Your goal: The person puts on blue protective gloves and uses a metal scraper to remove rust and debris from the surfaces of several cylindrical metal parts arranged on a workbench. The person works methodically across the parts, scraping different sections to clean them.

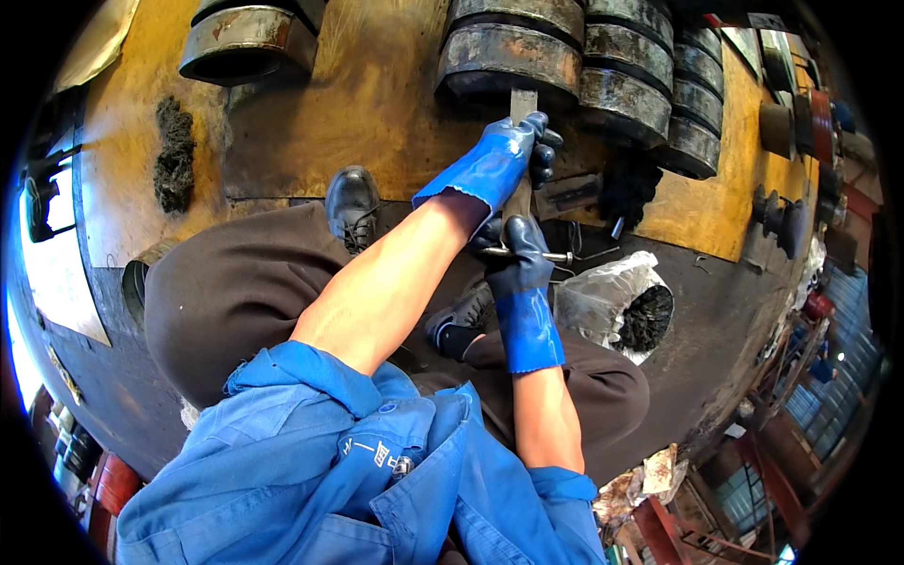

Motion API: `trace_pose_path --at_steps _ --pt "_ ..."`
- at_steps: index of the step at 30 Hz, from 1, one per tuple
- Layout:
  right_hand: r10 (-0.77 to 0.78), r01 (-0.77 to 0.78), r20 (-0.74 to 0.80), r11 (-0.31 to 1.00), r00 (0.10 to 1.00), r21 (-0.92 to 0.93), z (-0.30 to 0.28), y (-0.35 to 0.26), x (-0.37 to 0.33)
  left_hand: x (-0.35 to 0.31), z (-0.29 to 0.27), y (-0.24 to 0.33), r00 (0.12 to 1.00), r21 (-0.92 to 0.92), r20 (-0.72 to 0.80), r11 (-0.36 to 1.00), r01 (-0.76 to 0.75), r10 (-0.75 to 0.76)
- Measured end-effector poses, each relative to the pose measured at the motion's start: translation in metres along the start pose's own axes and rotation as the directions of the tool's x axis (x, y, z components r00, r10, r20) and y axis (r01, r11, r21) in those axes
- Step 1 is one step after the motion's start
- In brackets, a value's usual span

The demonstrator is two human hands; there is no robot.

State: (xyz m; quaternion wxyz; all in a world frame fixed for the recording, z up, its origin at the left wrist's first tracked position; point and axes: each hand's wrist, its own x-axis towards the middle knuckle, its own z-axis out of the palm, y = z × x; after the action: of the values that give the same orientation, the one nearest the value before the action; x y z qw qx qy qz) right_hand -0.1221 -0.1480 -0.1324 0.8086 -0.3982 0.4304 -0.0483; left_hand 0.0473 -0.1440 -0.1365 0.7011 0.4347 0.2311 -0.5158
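Both of my hands wear blue rubber gloves with dark fingers. My left hand is closed around a flat metal bar, whose far end reaches the near side of a thick, worn metal ring. Closer to my body, my right hand is wrapped round the near part of the same bar. A shiny metal rod lies crosswise at the right hand, sticking out to its right; the glove hides how it meets the bar.
More metal rings stand in rows to the right, and another ring at the far left. Dark fibrous clumps lie on the yellow-brown floor sheet. A clear plastic bag of dark fibre rests beside my right knee. My shoes are close by.
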Motion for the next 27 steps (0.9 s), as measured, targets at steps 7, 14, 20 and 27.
trace_pose_path --at_steps 7,14,20,27 --pt "-0.071 0.082 -0.084 0.988 0.994 0.128 0.043 -0.024 0.009 0.011 0.002 0.020 0.974 -0.051 0.035 0.974 -0.220 0.222" --pt "0.002 -0.003 0.070 1.000 0.998 0.016 0.009 -0.044 -0.013 -0.006 0.012 -0.001 0.999 -0.265 0.022 0.964 0.028 -0.023" --pt "0.031 -0.060 0.093 0.941 0.995 0.334 -0.010 -0.020 -0.005 0.014 0.018 -0.021 0.990 -0.130 0.044 0.983 -0.131 0.138" --pt "0.083 -0.080 0.012 0.898 0.996 0.434 -0.004 -0.019 -0.004 0.007 0.021 -0.014 0.994 -0.062 -0.050 0.993 -0.103 0.100"
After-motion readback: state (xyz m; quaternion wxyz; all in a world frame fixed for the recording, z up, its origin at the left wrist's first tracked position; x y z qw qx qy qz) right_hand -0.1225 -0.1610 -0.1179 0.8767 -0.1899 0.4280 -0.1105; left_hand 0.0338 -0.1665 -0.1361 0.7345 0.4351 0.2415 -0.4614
